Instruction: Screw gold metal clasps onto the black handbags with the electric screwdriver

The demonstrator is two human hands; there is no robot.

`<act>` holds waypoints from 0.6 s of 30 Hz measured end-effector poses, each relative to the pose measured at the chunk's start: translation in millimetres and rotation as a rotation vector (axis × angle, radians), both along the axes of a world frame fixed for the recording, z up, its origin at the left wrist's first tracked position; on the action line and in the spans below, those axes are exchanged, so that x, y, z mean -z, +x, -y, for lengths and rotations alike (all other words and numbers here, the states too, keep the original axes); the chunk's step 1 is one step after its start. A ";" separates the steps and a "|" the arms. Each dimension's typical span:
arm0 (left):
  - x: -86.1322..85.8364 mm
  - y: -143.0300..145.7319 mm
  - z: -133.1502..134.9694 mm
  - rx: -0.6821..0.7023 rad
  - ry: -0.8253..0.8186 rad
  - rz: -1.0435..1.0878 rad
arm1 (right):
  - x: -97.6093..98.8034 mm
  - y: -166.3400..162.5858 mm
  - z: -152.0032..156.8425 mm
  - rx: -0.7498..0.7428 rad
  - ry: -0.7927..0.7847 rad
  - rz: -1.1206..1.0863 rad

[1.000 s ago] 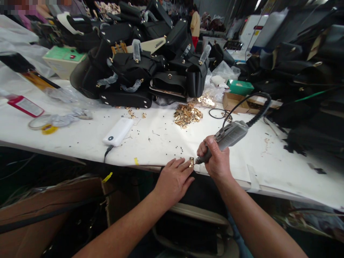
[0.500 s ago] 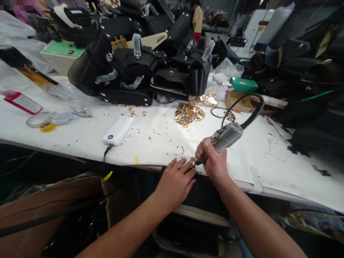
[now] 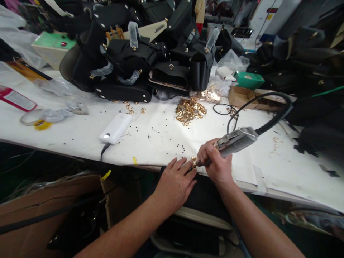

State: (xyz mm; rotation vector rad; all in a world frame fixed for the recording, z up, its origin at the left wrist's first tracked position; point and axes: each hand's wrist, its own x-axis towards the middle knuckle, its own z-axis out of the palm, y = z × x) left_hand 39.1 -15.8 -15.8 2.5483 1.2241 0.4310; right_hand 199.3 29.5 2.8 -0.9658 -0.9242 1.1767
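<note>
My right hand (image 3: 217, 163) is closed around a grey electric screwdriver (image 3: 238, 139), whose cord arcs up and back to the right. Its tip points left at a small gold clasp (image 3: 194, 162) by the table edge; whether the two touch I cannot tell. Flat on a black bag (image 3: 205, 191), my left hand (image 3: 176, 182) has its fingers stretched out and their tips beside the clasp. The bag lies against the table's front edge, its lower part hanging over my lap with a beige-edged opening.
Behind my hands are a heap of gold hardware (image 3: 189, 111) and a white power bank (image 3: 115, 128) with a cable. Black bags (image 3: 134, 59) are piled at the back. An open cardboard box (image 3: 243, 96) stands right of the heap, and a larger carton (image 3: 32, 215) sits below left.
The screwdriver has swung to a flatter angle, its rear end moving right, and my right hand has shifted slightly right with it. My left hand stays in place. The view has tilted down a little.
</note>
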 end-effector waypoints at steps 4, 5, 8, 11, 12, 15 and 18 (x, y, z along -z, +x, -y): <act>-0.4 0.2 0.1 -0.006 0.004 -0.001 | 0.1 -3.4 -3.6 0.022 0.007 0.014; -0.8 0.2 0.2 -0.005 0.005 -0.003 | -0.1 -4.0 -4.0 0.018 0.000 0.017; -1.9 0.4 0.2 -0.004 0.010 0.001 | -0.8 -4.9 -4.2 0.020 -0.003 0.024; -2.2 0.9 0.2 -0.005 0.011 0.010 | -1.0 -5.2 -3.7 0.021 0.003 0.027; -2.1 1.0 0.2 -0.007 0.010 0.012 | -0.8 -5.4 -3.6 0.016 0.010 0.027; -1.1 1.0 0.4 -0.010 0.003 0.017 | 1.1 -6.0 -3.4 0.001 0.028 0.023; -0.2 0.4 0.8 -0.010 -0.007 0.013 | 4.0 -6.3 -3.6 -0.002 0.021 0.024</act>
